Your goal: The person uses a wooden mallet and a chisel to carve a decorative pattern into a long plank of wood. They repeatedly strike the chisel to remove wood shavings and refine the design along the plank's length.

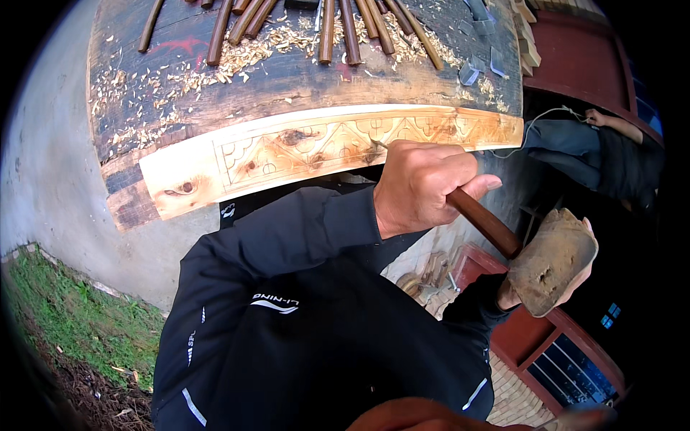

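Note:
My left hand [424, 183] is wrapped round a chisel, its brown wooden handle [485, 223] slanting down to the right. The narrow tip meets a long pale wooden board [183, 161] along the bench's near edge. Pencilled curves and triangular carved shapes run along the board's length. At the lower right, my right hand [508, 296] grips a worn, rough wooden mallet [553, 262], which hides most of the fingers. The mallet's face is at the butt end of the chisel handle; whether they touch, I cannot tell.
Several wooden-handled tools [327, 36] lie across the far side of the dark workbench [287, 90], among wood shavings [244, 61]. Small clear plastic pieces [471, 70] sit at the bench's right. Another person [611, 147] is at the far right, one hand near a thin cord. Grass [86, 323] borders concrete at left.

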The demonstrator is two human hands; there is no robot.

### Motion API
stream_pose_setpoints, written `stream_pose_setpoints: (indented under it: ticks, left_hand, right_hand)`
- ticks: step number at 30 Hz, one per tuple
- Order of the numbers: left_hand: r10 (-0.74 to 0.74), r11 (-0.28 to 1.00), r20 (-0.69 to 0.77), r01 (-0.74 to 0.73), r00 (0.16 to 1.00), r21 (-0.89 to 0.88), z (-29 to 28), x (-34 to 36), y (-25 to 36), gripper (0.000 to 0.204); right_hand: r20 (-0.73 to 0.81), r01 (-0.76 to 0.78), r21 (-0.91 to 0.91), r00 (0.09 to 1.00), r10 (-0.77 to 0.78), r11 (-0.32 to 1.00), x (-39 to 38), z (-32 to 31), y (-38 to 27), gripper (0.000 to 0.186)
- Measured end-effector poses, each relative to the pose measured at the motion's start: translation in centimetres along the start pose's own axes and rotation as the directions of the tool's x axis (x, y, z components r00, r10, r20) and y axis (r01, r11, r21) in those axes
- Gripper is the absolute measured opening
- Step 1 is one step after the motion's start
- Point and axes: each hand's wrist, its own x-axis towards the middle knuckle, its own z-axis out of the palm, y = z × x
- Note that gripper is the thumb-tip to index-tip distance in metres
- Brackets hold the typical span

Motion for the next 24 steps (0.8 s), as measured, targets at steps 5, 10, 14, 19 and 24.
stream_pose_setpoints:
  ticks: [5, 10, 14, 19, 24]
  left_hand:
    - [0.189, 0.982, -0.059, -0.191, 0.980, -0.016, -0.5, -0.9, -0.7, 0.059]
    - [0.171, 0.982, 0.064, -0.175, 0.983, 0.065, 0.3, -1.2, -0.3, 0.058]
    - [0.082, 0.994, 0.043, -0.085, 0.996, 0.067, 1.4, 0.0, -0.4, 0.052]
    - [0.005, 1.000, 0.105, -0.007, 0.995, 0.017, 0.2, 1.1, -0.2, 0.052]
    - [-0.057, 0.998, 0.016, 0.057, 0.998, -0.008, 0.1, 1.7, -0.4, 0.049]
  right_hand:
    - [0.017, -0.155, 0.252, 0.988, 0.156, 0.955, -1.5, 0.6, 0.8, 0.040]
    - [0.125, -0.348, 0.099, 0.934, 0.335, 0.932, -1.6, 0.9, 0.2, 0.044]
    - [0.112, -0.280, 0.239, 0.959, 0.260, 0.930, -1.7, 1.1, 1.1, 0.049]
    - [0.061, -0.156, 0.133, 0.987, 0.149, 0.979, 1.0, 0.3, 0.0, 0.046]
    - [-0.158, -0.031, 0.914, 0.891, 0.426, 0.405, 4.3, -2.5, 1.5, 0.033]
